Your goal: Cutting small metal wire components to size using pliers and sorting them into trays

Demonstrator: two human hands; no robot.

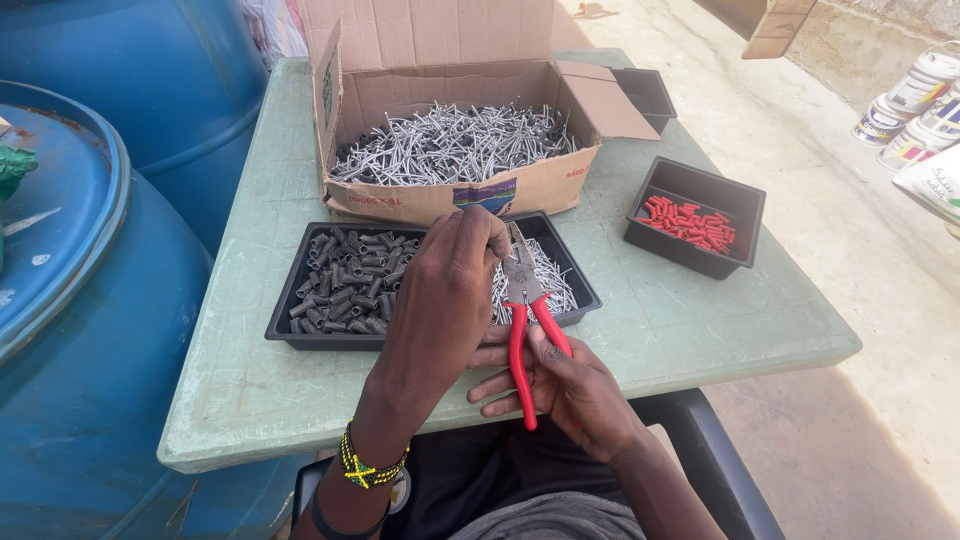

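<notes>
— How are the hands set?
— The right hand (565, 385) lies palm up, fingers curled around the red-handled pliers (525, 320), nose pointing away. The left hand (450, 290) arches over, fingertips pinched together at the pliers' nose; what they pinch, I cannot tell.
— And around them?
— Just beyond the left fingertips, a black tray (300, 325) of dark sleeves and nails; farther off, a cardboard box (450, 195) of nails; to the right, a tray of red pieces (695, 225).
</notes>
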